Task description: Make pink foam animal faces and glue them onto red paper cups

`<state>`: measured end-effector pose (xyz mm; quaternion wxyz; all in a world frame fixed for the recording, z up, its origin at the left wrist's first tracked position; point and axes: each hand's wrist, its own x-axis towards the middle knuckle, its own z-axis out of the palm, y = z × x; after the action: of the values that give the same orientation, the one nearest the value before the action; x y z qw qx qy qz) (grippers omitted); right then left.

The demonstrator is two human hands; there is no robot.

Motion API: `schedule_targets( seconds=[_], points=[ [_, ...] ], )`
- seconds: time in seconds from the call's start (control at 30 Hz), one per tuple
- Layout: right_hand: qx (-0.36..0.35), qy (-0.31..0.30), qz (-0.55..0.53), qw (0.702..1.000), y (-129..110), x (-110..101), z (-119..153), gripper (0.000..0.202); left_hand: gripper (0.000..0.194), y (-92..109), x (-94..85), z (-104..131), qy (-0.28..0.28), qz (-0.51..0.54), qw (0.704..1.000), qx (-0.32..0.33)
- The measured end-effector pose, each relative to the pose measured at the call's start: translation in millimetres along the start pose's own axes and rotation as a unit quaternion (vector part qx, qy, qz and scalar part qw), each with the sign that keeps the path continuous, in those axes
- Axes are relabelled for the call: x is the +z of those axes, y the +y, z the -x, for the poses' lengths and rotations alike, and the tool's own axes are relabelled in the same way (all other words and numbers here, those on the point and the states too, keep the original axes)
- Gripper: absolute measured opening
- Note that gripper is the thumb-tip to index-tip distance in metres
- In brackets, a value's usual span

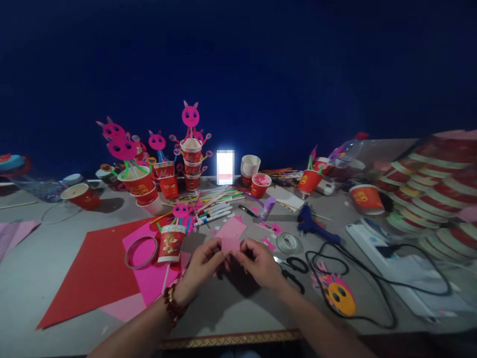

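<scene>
Between my two hands is a small piece of pink paper (230, 245), raised above the grey table. My left hand (205, 258) pinches its left edge with thumb and fingers. On the other side, my right hand (258, 261) grips the lower right edge the same way. A larger pink paper sheet (234, 227) lies just behind it. Black-handled scissors (296, 264) rest to the right of my right hand, partly hidden by it. Left of my left hand stands a red paper cup (171, 243) with a pink paper face (181, 211) on top.
Red and pink sheets (97, 268) cover the left side. Markers (214, 217), a purple glue stick (267, 209) and clear tape (286, 242) lie ahead. A blue glue gun (316, 226) with a looping black cord is at right, near stacked cups (432, 199). Decorated cups (192, 166) stand behind.
</scene>
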<state>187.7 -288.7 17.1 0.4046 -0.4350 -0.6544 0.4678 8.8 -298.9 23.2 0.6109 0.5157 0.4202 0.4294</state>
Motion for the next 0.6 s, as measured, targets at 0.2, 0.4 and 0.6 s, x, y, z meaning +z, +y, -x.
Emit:
schedule_targets(
  seconds=[0.2, 0.4, 0.6],
  points=[
    [-0.006, 0.028, 0.058, 0.998, -12, -27, 3, 0.036, 0.039, -5, -4.1, -4, 0.059, -0.006, 0.998, 0.003],
    [0.028, 0.049, 0.376, 0.925, -21, -98, 56, 0.016, 0.039, -1, -8.0, -5, 0.068, 0.03, 0.997, -0.028],
    [0.026, 0.007, 0.585, 0.81, 1, -105, 92, 0.031, 0.034, -6, -4.6, -3, 0.034, 0.031, 0.999, -0.018]
  ],
)
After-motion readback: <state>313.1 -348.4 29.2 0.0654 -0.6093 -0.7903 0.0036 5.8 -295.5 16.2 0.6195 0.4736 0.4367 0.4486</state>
